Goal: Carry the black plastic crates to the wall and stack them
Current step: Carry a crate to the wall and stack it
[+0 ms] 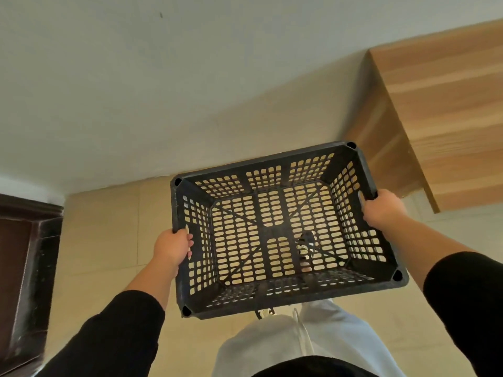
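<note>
Here, the left hand (pixel 173 246) and right hand (pixel 384 208) each grip a side handle of an empty black crate (pixel 283 229), held above the floor near the wall (pixel 136 91). This looks like the carrying step; next comes lowering it by the wall.

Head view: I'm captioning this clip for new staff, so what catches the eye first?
A black crate, empty and perforated, fills the centre, carried by both hands: the left hand and right hand grip opposite short sides. A pale wall lies ahead, a wooden cabinet at upper right.
</note>
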`<move>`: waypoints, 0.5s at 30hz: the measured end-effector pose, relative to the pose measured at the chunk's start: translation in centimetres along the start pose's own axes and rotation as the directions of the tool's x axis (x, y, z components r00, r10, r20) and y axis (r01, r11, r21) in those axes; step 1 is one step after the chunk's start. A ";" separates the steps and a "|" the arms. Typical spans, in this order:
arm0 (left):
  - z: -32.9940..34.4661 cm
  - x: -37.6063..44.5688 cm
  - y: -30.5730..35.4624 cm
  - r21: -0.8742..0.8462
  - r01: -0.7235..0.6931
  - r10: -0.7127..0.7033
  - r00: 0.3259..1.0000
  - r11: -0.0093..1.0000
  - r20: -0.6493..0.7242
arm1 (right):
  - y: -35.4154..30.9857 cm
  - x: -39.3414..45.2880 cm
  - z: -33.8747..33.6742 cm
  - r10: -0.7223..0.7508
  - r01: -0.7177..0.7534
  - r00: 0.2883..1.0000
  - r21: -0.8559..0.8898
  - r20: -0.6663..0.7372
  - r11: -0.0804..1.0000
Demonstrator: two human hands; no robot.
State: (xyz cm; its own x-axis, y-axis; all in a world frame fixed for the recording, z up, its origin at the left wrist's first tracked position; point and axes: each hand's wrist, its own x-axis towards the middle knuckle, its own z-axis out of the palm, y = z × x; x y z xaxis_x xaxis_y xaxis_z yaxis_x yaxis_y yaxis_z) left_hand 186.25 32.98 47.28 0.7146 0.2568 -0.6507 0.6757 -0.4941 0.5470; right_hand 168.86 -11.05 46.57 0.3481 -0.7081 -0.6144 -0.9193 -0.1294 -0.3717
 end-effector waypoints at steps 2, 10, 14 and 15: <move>2.0 2.2 1.9 0.016 0.008 -0.008 1.000 1.000 -0.012 | -1.5 3.0 0.3 0.008 -0.008 1.000 0.010 0.020 1.000; 9.6 12.1 6.0 0.043 0.055 -0.053 0.998 0.998 -0.036 | -5.7 15.3 3.5 0.031 -0.028 0.994 -0.026 0.105 0.999; 13.2 18.1 5.8 0.058 0.073 -0.071 0.997 0.996 -0.033 | -6.5 21.7 7.6 0.059 -0.058 0.990 -0.014 0.131 0.998; 14.1 19.9 5.5 0.061 0.073 -0.071 0.997 0.995 -0.035 | -6.6 23.4 8.9 0.066 -0.065 0.988 -0.006 0.140 0.998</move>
State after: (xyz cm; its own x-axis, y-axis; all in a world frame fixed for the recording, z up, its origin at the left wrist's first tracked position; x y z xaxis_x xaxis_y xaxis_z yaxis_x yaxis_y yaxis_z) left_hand 201.60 23.64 29.87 0.6705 0.3204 -0.6692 0.7141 -0.5236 0.4647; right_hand 184.70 -20.54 28.45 0.3092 -0.6113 -0.7285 -0.9412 -0.0872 -0.3262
